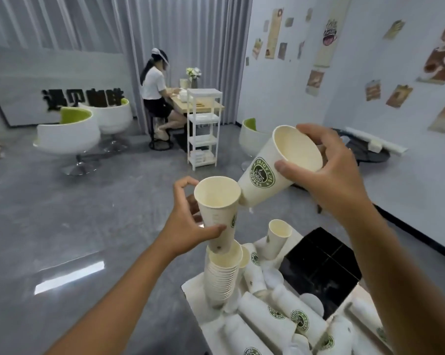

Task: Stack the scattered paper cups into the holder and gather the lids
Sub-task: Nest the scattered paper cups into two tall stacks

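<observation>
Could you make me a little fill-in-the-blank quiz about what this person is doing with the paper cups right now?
1. The left hand holds an upright cup just above the ____ of nested cups.
2. The right hand holds a tilted cup whose logo is coloured ____.
3. Loose cups on the table lie on their ____.

Missing words: stack; green; sides

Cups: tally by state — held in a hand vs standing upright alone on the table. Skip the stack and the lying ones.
Held cups: 2, the left-hand cup and the right-hand cup
Upright loose cup: 1
Total: 3
</observation>
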Demonstrator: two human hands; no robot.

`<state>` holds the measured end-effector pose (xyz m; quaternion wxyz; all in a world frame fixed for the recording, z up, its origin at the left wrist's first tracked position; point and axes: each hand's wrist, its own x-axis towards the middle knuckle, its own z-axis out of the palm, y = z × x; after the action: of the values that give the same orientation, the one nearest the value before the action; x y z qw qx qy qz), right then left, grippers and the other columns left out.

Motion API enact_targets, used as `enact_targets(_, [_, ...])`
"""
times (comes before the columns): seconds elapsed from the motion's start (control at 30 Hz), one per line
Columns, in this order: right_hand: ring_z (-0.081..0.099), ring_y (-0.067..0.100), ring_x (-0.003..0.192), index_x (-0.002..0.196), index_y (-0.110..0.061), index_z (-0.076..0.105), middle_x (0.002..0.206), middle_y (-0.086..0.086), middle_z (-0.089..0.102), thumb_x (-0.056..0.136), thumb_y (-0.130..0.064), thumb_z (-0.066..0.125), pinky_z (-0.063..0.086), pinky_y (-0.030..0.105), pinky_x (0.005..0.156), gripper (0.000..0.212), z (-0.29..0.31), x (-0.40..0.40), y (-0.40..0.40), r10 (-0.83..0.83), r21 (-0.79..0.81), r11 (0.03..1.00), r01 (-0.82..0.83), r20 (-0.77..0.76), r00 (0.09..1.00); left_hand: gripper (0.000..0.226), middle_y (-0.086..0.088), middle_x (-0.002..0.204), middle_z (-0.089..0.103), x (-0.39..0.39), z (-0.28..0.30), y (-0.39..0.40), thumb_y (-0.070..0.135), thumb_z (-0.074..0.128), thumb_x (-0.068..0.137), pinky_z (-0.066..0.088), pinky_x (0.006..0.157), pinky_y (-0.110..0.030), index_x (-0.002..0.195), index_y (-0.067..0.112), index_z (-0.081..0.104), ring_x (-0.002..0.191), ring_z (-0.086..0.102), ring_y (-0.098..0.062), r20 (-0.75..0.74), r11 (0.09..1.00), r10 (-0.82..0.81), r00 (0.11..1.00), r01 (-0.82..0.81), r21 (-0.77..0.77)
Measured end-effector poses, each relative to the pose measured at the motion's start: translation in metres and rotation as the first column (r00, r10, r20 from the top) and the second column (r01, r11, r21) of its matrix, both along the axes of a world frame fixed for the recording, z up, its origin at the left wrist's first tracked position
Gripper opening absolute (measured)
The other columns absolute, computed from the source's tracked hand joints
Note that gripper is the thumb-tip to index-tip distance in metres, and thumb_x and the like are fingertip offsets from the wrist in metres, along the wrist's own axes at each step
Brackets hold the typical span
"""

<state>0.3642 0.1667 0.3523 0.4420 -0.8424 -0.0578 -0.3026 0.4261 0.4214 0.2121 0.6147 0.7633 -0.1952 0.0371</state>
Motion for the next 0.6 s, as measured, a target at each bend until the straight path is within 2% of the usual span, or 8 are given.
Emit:
enact_targets(0.1, [0.059,0.007,0.115,0.134,-0.038,0.057,0.129,-0.013,0.059,0.06,-0.064,0.081,0.055,0.043,0.099,0.083,0.013,0.001,0.001,-0.021,-0.023,0.999,0.022,0.022,1.0,0.092,0.001,0.123,0.067,0.008,-0.013,-0.004,0.007,0.095,0.068,0.062,0.094,-0.044,0.124,0.039,0.029,0.112,0.07,-0.021,-0.023,0.998,-0.06,0.998,0.06,0.014])
enact_targets(0.17, [0.058,0.004,0.115,0.135,-0.038,0.056,0.131,-0.016,0.058,0.062,-0.064,0.079,0.055,0.037,0.097,0.081,0.016,0.0,0.003,-0.036,-0.057,0.998,0.038,0.04,0.999,0.094,0.005,0.122,0.068,0.012,-0.02,-0.005,0.019,0.096,0.064,0.061,0.095,-0.048,0.124,0.044,0.029,0.113,0.07,-0.023,-0.035,0.995,-0.092,0.995,0.093,0.03])
enact_targets(0.3, [0.06,0.004,0.112,0.135,-0.036,0.057,0.129,-0.014,0.06,0.064,-0.062,0.079,0.053,0.022,0.085,0.079,0.016,0.001,0.01,0.0,-0.024,1.0,0.001,0.042,0.999,0.097,0.017,0.122,0.068,0.014,-0.035,-0.006,0.014,0.096,0.069,0.057,0.102,-0.034,0.125,0.048,0.025,0.116,0.067,-0.013,-0.018,0.981,-0.169,0.985,0.17,0.088])
enact_targets(0.4, [0.063,0.007,0.109,0.133,-0.033,0.059,0.126,-0.011,0.063,0.063,-0.059,0.081,0.055,0.022,0.082,0.079,0.004,0.005,0.021,0.08,-0.004,0.997,-0.08,-0.023,0.997,0.102,0.019,0.128,0.064,0.013,-0.044,-0.003,0.023,0.097,0.066,0.053,0.105,-0.029,0.132,0.047,0.023,0.121,0.064,-0.015,-0.012,0.97,-0.218,0.976,0.218,0.109])
enact_targets(0.5, [0.059,0.006,0.113,0.134,-0.034,0.056,0.126,-0.015,0.057,0.062,-0.062,0.081,0.053,0.026,0.087,0.081,-0.025,0.012,0.035,0.09,-0.126,0.986,-0.106,-0.124,0.988,0.109,0.023,0.134,0.06,0.014,-0.051,0.002,0.026,0.098,0.063,0.047,0.112,-0.028,0.138,0.047,0.022,0.13,0.059,-0.011,-0.005,0.955,-0.263,0.965,0.261,0.144])
enact_targets(0.6, [0.053,0.001,0.12,0.139,-0.032,0.053,0.129,-0.018,0.053,0.064,-0.058,0.084,0.043,0.017,0.096,0.085,-0.067,0.015,0.05,0.105,-0.189,0.97,-0.151,-0.23,0.967,0.117,0.029,0.138,0.054,0.017,-0.06,0.01,0.026,0.101,0.061,0.041,0.118,-0.032,0.143,0.048,0.021,0.137,0.052,-0.006,-0.026,0.946,-0.283,0.959,0.284,0.159])
